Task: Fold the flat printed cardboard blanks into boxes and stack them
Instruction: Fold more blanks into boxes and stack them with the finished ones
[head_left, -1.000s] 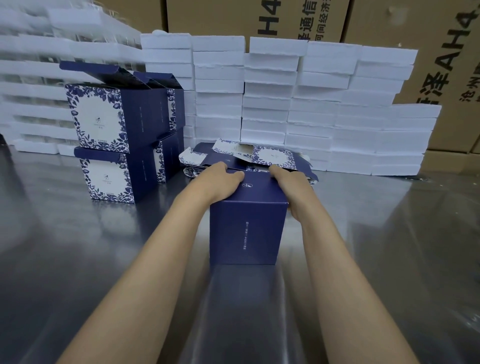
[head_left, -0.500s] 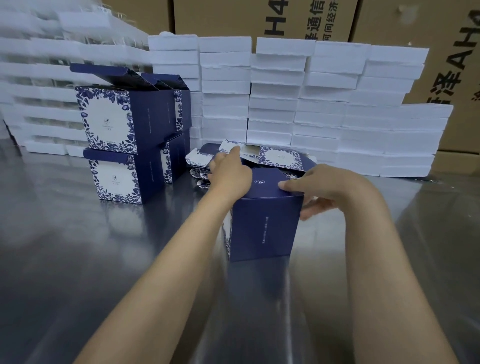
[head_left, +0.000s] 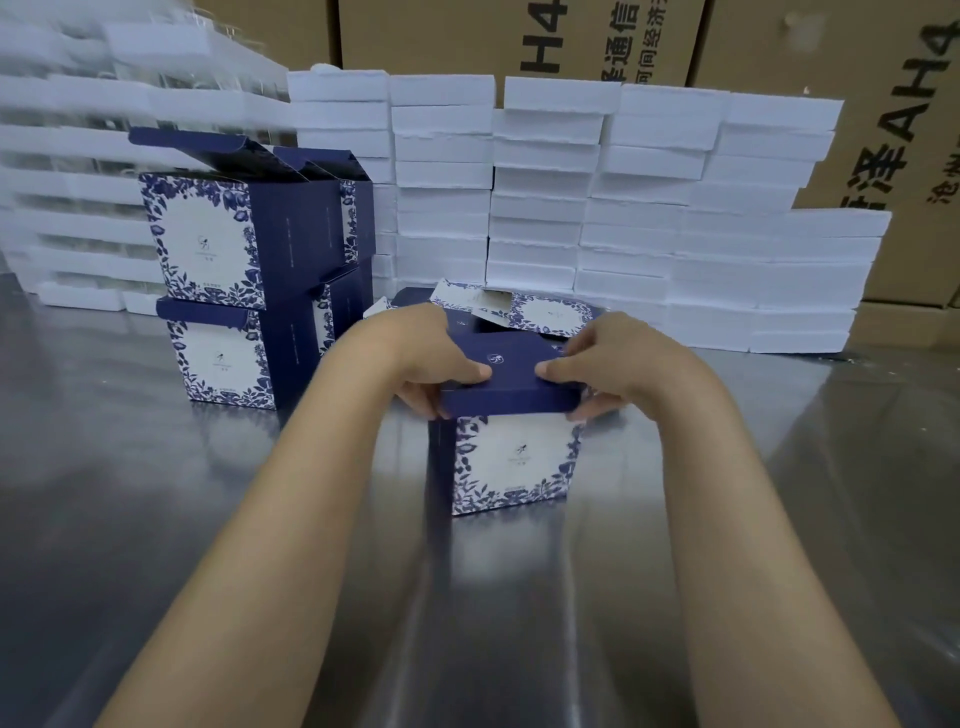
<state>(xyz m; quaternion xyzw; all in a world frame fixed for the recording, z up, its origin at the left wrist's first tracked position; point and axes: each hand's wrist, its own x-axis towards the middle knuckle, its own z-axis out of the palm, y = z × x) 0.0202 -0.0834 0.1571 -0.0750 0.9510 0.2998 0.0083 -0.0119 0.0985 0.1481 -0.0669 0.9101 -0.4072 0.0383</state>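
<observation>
Box (head_left: 511, 457) turned — floral face now forward, left hand (head_left: 415, 358) and right hand (head_left: 613, 364) gripping its lid edges

- Steel table (head_left: 130, 519), shiny, with soft light reflections.
- White slabs (head_left: 649, 218) stacked along its far edge.
- Brown cartons (head_left: 457, 36) with black print behind them.

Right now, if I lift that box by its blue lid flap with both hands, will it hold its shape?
Probably not well. The box looks like thin, hollow card, so likely light and easy to crush. The lid flap under the left hand and right hand may spring open. On the shiny metal table it should slide easily.
</observation>
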